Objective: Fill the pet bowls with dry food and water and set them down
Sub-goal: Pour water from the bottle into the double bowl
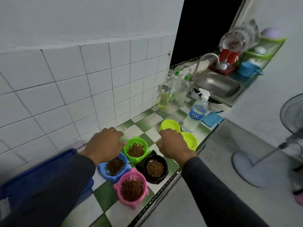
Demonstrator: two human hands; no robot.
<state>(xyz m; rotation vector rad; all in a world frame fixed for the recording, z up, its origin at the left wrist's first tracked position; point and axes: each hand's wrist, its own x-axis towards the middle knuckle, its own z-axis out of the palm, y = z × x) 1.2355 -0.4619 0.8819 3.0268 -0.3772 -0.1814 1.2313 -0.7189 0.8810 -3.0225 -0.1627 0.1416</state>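
Hidden: my right hand (173,145) covers the lime bowls' (190,140) join; grip unclear.
Left hand (105,143): relaxed, empty.
Kibble bowls (135,150): four.

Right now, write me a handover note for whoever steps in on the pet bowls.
Left hand: fingers relaxed, holding nothing, over the counter beside the green bowl.
Right hand: also holding nothing, hovering at the two yellow-green bowls.
Done: dry food is in four bowls grouped near the counter's front edge: green, blue bowl, black bowl, pink bowl.
Water bottle stands upright behind the yellow-green bowls, by the sink.
Left: whether the yellow-green bowls hold water cannot be told; check, fill if needed, then set all bowls down.
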